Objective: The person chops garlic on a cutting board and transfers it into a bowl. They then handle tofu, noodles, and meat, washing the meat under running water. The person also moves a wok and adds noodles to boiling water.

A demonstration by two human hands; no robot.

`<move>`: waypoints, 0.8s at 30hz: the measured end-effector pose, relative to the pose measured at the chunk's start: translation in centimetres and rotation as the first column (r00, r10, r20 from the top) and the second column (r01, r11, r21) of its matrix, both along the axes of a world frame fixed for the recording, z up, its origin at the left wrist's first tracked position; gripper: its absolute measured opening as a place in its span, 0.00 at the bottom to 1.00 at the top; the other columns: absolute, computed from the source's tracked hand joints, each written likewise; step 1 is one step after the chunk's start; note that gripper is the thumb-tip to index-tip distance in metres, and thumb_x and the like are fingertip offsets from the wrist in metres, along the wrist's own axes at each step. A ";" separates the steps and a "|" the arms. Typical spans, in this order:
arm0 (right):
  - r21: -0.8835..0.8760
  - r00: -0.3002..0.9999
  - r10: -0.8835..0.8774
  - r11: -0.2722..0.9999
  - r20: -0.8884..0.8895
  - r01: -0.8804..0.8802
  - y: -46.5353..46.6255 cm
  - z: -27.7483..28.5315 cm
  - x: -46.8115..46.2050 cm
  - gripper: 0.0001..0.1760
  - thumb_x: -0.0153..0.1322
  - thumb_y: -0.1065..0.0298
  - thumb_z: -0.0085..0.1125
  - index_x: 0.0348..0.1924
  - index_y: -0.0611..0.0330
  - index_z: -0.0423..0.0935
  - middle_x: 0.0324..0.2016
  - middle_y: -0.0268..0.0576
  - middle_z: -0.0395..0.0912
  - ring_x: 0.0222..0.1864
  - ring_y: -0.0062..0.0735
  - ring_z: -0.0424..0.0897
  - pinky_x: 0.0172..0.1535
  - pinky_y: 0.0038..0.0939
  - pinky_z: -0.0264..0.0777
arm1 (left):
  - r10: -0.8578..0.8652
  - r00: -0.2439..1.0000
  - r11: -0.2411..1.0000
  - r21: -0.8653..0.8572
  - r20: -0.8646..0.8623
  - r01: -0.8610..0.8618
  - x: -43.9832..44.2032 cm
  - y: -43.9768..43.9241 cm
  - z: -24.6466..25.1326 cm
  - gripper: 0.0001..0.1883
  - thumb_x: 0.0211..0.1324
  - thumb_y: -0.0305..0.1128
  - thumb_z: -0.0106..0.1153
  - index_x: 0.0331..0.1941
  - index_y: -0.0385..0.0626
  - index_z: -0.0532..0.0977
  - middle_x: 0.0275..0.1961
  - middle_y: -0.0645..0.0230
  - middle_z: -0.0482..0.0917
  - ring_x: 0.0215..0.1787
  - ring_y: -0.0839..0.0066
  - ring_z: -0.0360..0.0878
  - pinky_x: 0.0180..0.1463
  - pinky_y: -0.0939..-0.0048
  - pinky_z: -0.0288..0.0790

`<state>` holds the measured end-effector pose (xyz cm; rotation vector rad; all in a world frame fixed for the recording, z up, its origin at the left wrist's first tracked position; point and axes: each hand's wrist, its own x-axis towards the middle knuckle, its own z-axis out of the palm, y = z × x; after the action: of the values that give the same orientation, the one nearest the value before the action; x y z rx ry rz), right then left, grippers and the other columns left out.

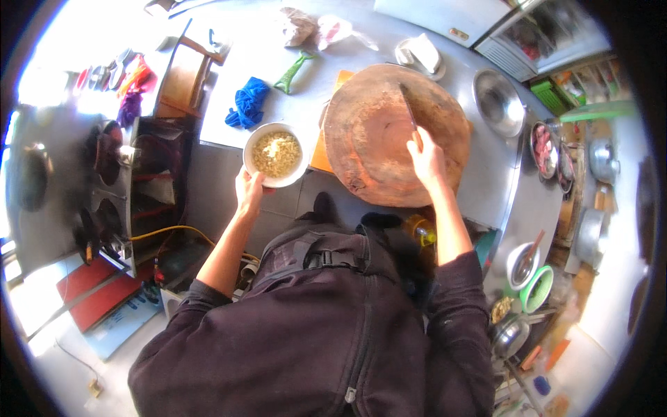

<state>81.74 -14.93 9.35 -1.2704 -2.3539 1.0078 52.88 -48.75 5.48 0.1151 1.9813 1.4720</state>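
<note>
My left hand grips the rim of a white bowl left of the chopping block, at the counter's near edge. Pale, finely chopped food, whiter in the middle, fills much of the bowl. In my right hand is the handle of a knife, seen nearly edge-on over the large round wooden chopping block. An orange board shows under the block's left side. Beyond the bowl lie a crumpled blue cloth and a green peeler.
Plastic bags lie at the counter's back. A metal basin stands right of the block, with a plate of raw meat farther right. Lower right are a white bowl and a green basket. A dark shelf rack stands left.
</note>
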 end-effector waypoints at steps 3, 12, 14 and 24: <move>-0.041 0.982 0.177 0.983 -0.061 -0.180 -4.5 0.2 -3.7 0.28 0.80 0.59 0.58 0.69 0.67 0.72 0.57 0.67 0.82 0.61 0.58 0.83 0.63 0.45 0.78 | 0.011 0.998 1.000 -0.026 0.060 -0.010 -1.6 0.1 -4.0 0.19 0.63 0.23 0.52 0.57 0.31 0.75 0.48 0.54 0.86 0.40 0.66 0.90 0.32 0.68 0.87; 0.276 0.991 0.130 0.953 -0.008 -0.123 -11.0 0.7 -3.6 0.29 0.76 0.70 0.63 0.70 0.61 0.73 0.54 0.56 0.83 0.54 0.57 0.84 0.57 0.45 0.79 | 0.093 0.956 0.994 0.037 0.277 -0.108 -1.5 -1.4 -5.5 0.18 0.63 0.20 0.51 0.56 0.33 0.76 0.43 0.56 0.87 0.35 0.68 0.89 0.29 0.66 0.86; 0.300 0.995 0.040 0.952 0.092 -0.066 -8.0 -0.9 -2.0 0.33 0.75 0.71 0.63 0.74 0.58 0.69 0.54 0.54 0.80 0.55 0.57 0.81 0.57 0.48 0.78 | 0.144 0.952 0.984 0.067 0.272 -0.168 -2.0 -2.7 -4.3 0.18 0.64 0.20 0.51 0.57 0.33 0.77 0.44 0.57 0.86 0.35 0.68 0.89 0.29 0.66 0.86; 0.254 0.961 0.266 0.927 0.072 -0.275 -8.7 1.1 -12.0 0.24 0.74 0.77 0.55 0.64 0.68 0.77 0.59 0.59 0.77 0.65 0.55 0.75 0.69 0.46 0.69 | 0.164 0.976 0.986 -0.045 0.142 -0.159 -9.8 -11.5 -0.8 0.21 0.63 0.20 0.51 0.60 0.36 0.76 0.46 0.60 0.86 0.37 0.69 0.89 0.31 0.66 0.86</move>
<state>69.69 -23.63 10.45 -0.8908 -2.6367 0.7153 43.06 -60.27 4.68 -0.1677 1.9326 1.5030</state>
